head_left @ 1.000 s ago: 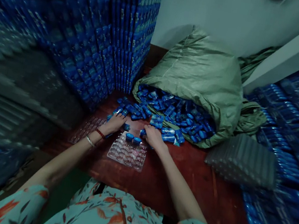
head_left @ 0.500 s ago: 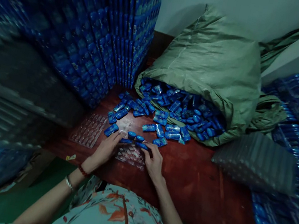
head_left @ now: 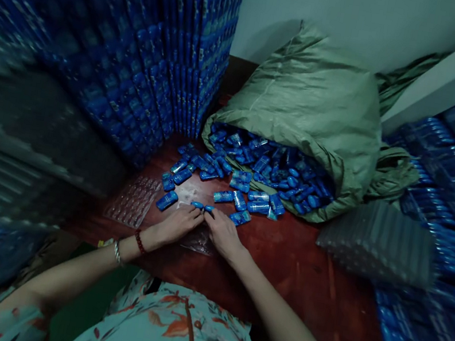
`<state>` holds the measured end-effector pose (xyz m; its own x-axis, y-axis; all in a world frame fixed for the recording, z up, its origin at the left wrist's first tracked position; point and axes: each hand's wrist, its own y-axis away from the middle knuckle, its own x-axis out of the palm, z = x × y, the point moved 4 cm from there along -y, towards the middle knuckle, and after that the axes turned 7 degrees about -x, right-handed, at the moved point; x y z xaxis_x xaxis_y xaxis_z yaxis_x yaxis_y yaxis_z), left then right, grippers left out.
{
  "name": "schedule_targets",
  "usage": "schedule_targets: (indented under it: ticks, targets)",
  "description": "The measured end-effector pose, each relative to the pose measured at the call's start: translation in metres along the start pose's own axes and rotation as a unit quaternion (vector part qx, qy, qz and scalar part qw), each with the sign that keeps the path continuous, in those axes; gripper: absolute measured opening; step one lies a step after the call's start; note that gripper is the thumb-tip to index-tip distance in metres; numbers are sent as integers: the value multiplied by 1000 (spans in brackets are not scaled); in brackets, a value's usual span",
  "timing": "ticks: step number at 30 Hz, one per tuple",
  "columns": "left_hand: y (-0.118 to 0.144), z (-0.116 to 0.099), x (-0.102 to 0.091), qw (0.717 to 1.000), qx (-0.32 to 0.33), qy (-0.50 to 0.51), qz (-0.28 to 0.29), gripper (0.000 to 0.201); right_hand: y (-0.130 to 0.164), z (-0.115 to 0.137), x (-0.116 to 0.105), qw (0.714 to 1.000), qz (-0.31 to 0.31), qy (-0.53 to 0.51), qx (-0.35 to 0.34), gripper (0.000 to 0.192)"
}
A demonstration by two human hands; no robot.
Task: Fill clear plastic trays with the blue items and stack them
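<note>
Knuckles of the left hand [head_left: 178, 223] and the right hand [head_left: 221, 233] screen most of the clear tray [head_left: 198, 242] beneath them; only a dim strip of its near part shows between the wrists. The fingers are bunched and bent, the hands almost meeting, but their tips are hidden, so I cannot tell whether they pinch anything. Two small blue packets [head_left: 197, 204] peep out just beyond them, rounded and glossy, their near sides covered. More loose packets [head_left: 258, 203], shiny, their print too small to read, lie farther back on the table and fill the mouth of a green sack [head_left: 309, 97]. The reddish-brown table [head_left: 279, 278] also bears a second clear tray [head_left: 134, 200], left of the hands. Tall blue stacks [head_left: 141, 63], cut off by the frame, stand before a pale wall [head_left: 344, 15].
</note>
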<state>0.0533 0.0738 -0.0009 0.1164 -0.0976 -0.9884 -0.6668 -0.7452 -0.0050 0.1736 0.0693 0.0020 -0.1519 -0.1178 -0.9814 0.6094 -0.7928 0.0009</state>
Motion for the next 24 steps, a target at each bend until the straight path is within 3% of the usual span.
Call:
schedule_targets:
  ticks: [3, 6, 8, 10, 12, 14, 17, 19, 21, 24]
  targets:
    - [1, -1, 2, 1000, 7, -10, -7, 24, 8, 2, 4, 999, -30, 3, 30, 32]
    - [18, 5, 4, 997, 8, 9, -79, 36, 27, -5, 4, 992, -100, -14, 72, 39]
    - [31, 19, 4, 989, -40, 29, -141, 39, 42, -19, 1, 986, -119, -18, 111, 47]
    - [40, 42, 1, 972, -150, 43, -176, 33, 50, -39, -2, 989, -74, 3, 131, 58]
    - [42, 67, -1, 953, -260, 53, -149, 28, 50, -58, -5, 993, 13, 35, 113, 65]
    - [36, 86, 0, 947, -307, 72, -60, 31, 42, -72, -6, 992, 86, 53, 77, 62]
    - [25, 98, 1, 949, -292, 103, 59, 34, 27, -80, -8, 990, 127, 58, 34, 46]
    - [25, 99, 0, 951, -279, 106, 79, 32, 24, -80, -11, 991, 120, 54, 25, 40]
    - [33, 93, -3, 951, -279, 129, 46, 31, 31, -78, -16, 995, 89, 23, 35, 38]
    - [52, 75, -11, 921, -294, 236, -101, 25, 49, -67, -23, 990, -34, -118, 65, 29]
